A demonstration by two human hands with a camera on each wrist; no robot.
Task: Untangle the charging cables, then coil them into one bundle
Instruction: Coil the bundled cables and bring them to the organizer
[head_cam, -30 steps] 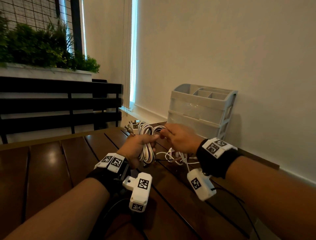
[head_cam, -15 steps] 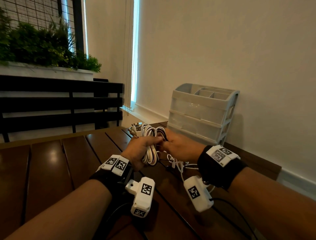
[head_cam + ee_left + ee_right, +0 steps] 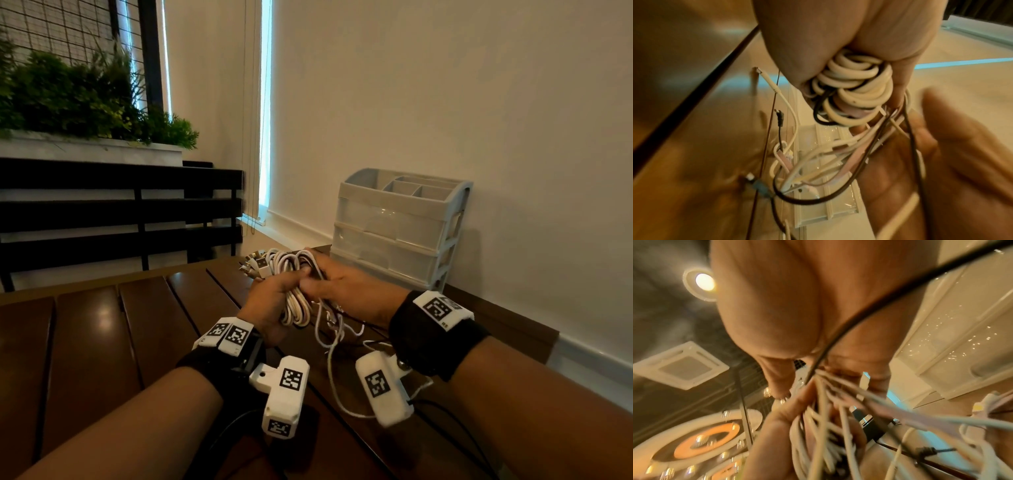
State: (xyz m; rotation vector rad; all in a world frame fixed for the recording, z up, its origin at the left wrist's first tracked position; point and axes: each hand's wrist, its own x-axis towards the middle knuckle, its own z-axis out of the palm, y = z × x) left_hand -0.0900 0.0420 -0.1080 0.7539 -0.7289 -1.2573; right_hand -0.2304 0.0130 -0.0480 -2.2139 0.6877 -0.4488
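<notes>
A coil of white charging cables (image 3: 294, 301) with one black strand hangs above the wooden table. My left hand (image 3: 274, 301) grips it around the middle; in the left wrist view the loops (image 3: 853, 91) bulge out below the curled fingers. Several connector plugs (image 3: 255, 265) stick out at the coil's top left. My right hand (image 3: 346, 291) pinches cable strands at the top of the coil, right beside the left thumb. Loose cable tails (image 3: 334, 339) trail from both hands down to the table; the right wrist view shows them fanning out (image 3: 838, 418) below the fingers.
A grey plastic drawer organiser (image 3: 397, 226) stands against the wall just behind the hands. The dark slatted wooden table (image 3: 102, 342) extends to the left and front. A black bench and a planter with greenery (image 3: 82, 102) stand beyond the table's far edge.
The right hand has closed in on the coil, its fingers now meeting the left thumb at the top. The coil stays in the left hand at about the same spot.
</notes>
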